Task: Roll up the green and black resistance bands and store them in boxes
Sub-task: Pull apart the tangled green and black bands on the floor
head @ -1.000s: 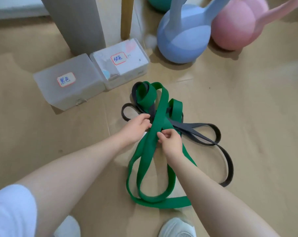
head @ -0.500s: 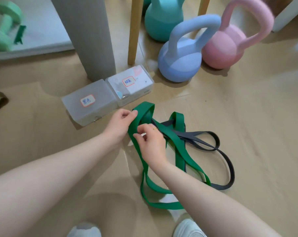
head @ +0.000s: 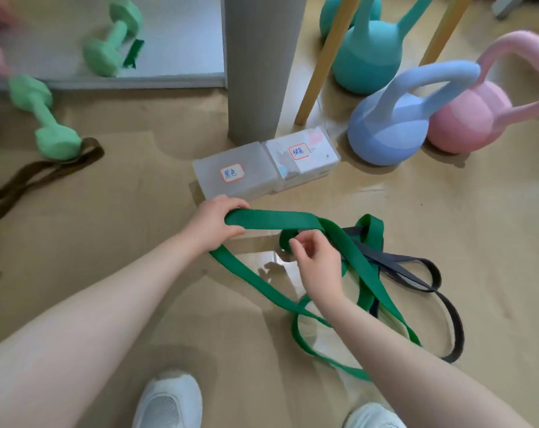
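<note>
The green resistance band (head: 271, 220) lies in loose loops on the floor, tangled with the black resistance band (head: 416, 274) on its right. My left hand (head: 214, 222) grips one end loop of the green band and holds it stretched out to the left, above the floor. My right hand (head: 316, 261) pinches another strand of the green band near the tangle. Two translucent lidded boxes stand just behind: the left box (head: 231, 174) and the right box (head: 305, 156), each with a red-edged label, lids shut.
A grey post (head: 257, 66) and a wooden leg (head: 320, 66) rise behind the boxes. Blue (head: 388, 131), pink (head: 469, 118) and teal (head: 367, 57) kettlebells stand at back right. Green dumbbells (head: 45, 118) and a brown band (head: 39, 174) lie at left. My white shoes (head: 166, 400) are below.
My left hand has pulled the green band's end out to the left, drawing a strand straight. The camera has tilted up, showing more of the floor behind.
</note>
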Tool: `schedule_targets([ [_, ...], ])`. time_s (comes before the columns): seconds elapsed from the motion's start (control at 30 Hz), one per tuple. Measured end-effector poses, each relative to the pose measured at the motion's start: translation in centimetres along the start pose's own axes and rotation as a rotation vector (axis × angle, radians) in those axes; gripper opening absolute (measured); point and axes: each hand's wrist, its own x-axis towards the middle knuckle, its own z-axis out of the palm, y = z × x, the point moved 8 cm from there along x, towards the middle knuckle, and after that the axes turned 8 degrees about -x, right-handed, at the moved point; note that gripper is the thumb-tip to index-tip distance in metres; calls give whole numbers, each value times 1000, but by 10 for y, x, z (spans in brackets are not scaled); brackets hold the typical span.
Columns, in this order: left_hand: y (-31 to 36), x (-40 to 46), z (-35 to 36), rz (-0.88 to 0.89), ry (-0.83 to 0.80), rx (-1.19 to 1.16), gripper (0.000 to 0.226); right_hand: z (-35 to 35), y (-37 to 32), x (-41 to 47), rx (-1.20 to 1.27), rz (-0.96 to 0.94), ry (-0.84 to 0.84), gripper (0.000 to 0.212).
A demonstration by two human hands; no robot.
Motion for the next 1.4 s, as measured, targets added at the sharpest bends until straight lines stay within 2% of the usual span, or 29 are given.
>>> schedule_targets([
  [0.1, -4, 5, 4, 80, -27, 206, 41, -23, 24, 25, -233, -67, 20, 14],
  [0.2, -20, -2, 12, 109, -86, 463, 41, -25, 39, 52, -323, -101, 34, 28],
  [0.3, -52, -19, 21, 57, -219, 696, 32, -4, 46, 76, -376, -129, -121, 41],
  [0.37, -73, -28, 22, -38, -284, 767, 28, 18, 50, 85, -471, -153, -243, 45],
  [0.47, -94, -31, 21, -247, -254, 610, 41, 36, 54, 94, -602, -171, -294, 47],
  [0.57, -95, -23, 28, -292, -161, 506, 49, 42, 54, 98, -678, -208, -308, 44],
  [0.67, -76, -10, 41, -218, -110, 478, 57, 45, 52, 93, -733, -258, -307, 45],
  [0.8, -32, 8, 69, -43, -129, 338, 68, 44, 61, 81, -686, -148, -350, 52],
  [0.87, -12, 15, 86, 16, -177, 250, 75, 43, 59, 70, -635, -149, -346, 42],
  [0.93, 3, 18, 103, 67, -246, 176, 79, 31, 53, 57, -462, -146, -254, 29],
  [1.07, 16, 23, 112, 100, -257, -65, 69, -7, 40, 31, -109, -89, -80, 23],
  [1.2, 22, 13, 104, 137, -279, -253, 44, -15, 38, 5, -209, -191, -154, 29],
  [1.27, 15, 7, 106, -5, -326, -407, 41, -6, 45, -7, -266, -195, -220, 39],
  [1.37, -4, -11, 119, -481, -329, -931, 27, 16, 51, -23, -254, -166, -254, 49],
  [1.4, -10, -15, 122, -572, -310, -985, 33, 26, 50, -28, -254, -181, -268, 50],
])
